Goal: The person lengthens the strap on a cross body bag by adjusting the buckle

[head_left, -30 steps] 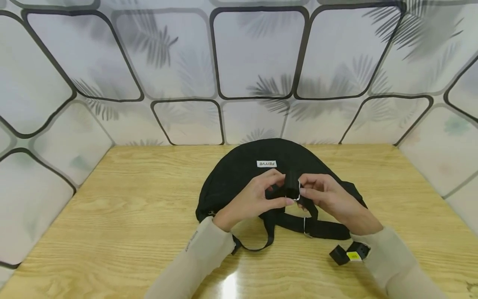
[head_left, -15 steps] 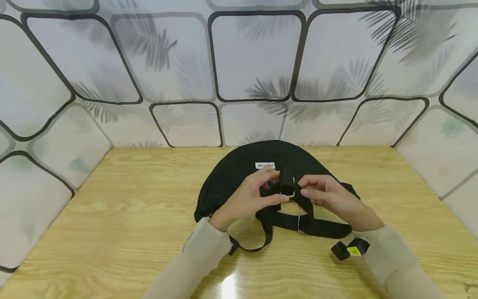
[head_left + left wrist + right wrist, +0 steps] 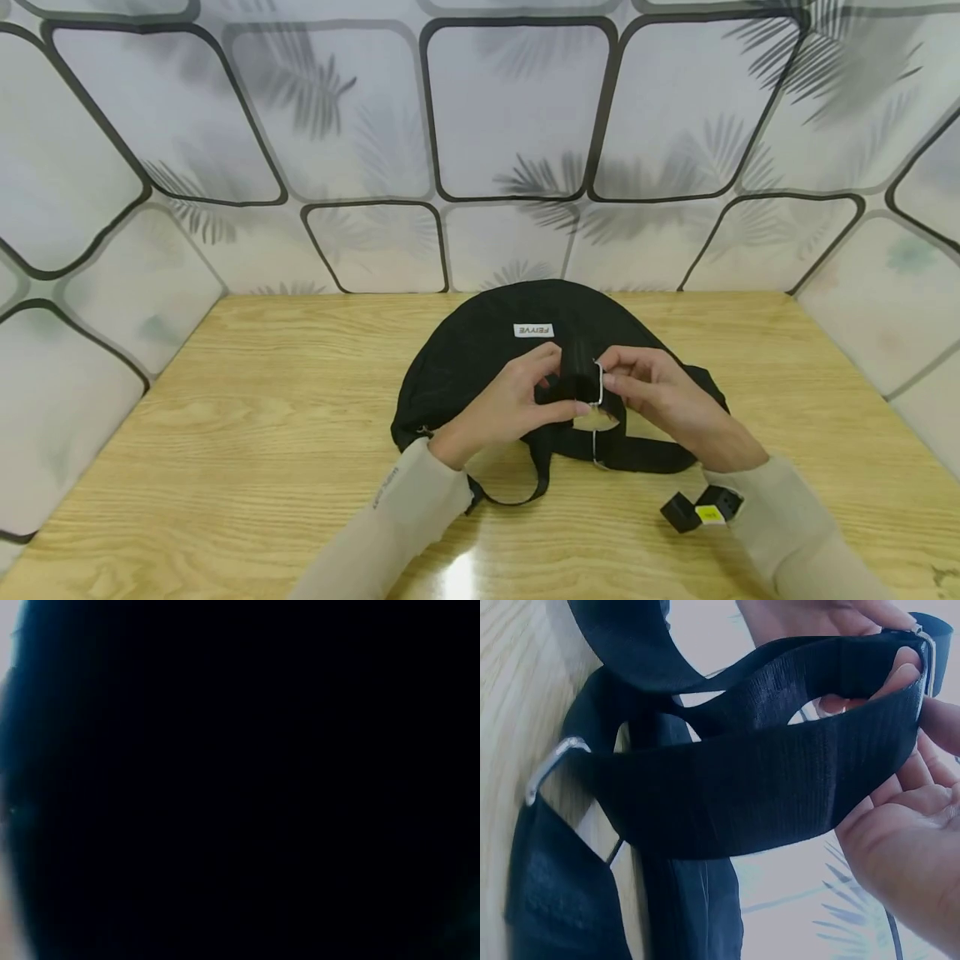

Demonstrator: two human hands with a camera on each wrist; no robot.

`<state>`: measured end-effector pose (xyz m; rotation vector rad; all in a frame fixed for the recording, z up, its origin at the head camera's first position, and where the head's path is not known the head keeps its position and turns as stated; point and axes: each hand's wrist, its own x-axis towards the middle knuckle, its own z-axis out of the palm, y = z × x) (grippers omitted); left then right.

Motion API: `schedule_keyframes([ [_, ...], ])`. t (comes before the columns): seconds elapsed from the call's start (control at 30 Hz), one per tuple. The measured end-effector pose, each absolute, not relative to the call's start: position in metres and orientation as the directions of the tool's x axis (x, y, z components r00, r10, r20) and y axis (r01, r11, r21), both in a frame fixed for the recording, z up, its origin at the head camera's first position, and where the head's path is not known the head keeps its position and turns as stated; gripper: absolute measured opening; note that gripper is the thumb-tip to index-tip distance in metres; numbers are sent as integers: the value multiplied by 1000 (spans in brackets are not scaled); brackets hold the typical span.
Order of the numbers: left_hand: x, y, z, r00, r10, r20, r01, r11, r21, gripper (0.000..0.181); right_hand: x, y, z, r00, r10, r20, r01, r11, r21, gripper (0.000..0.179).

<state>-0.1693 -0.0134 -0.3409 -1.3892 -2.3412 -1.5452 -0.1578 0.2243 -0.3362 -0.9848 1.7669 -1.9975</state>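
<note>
A black half-moon bag (image 3: 465,358) with a white label (image 3: 533,331) lies on the wooden table. Its wide black strap (image 3: 727,802) is raised in a loop between both hands. My left hand (image 3: 506,408) grips a folded piece of the strap (image 3: 579,367), thumb below and fingers behind. My right hand (image 3: 667,400) pinches at the metal slider (image 3: 601,383) and the webbing in it. Inside the loop, fingertips show in the right wrist view. A second metal ring (image 3: 555,761) sits lower on the strap. The left wrist view is almost wholly dark.
A thin strap (image 3: 542,471) curves over the table (image 3: 247,433) in front of the bag. Small black cubes with a yellow label (image 3: 710,514) hang by the right sleeve. A patterned cloth wall (image 3: 517,108) stands behind the table and at both sides.
Half a second ago the slider stood apart from my right fingertips; now they meet it. The strap loop beneath has opened wider, and the lower ring has shifted slightly left.
</note>
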Motion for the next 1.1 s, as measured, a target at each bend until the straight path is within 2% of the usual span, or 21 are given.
schedule_keyframes([
  [0.17,-167,-14,-338,-602,661,449,664,101,741,23,-158,225,-335,-722,-639,265,-197,-178,-964,30],
  [0.4,-167,-18,-334,-630,637,445,666,147,731,31,-157,231,-330,-750,-651,118,-156,0,-988,17],
  [0.5,-168,-19,-333,-643,622,446,668,170,725,33,-158,233,-331,-756,-648,95,-142,21,-990,16],
  [0.83,-169,-16,-338,-619,639,456,676,137,724,20,-159,230,-335,-772,-598,218,-180,-123,-976,23],
  [1.1,-168,-11,-342,-622,665,412,630,113,769,35,-157,222,-335,-778,-574,256,-165,-207,-964,21],
])
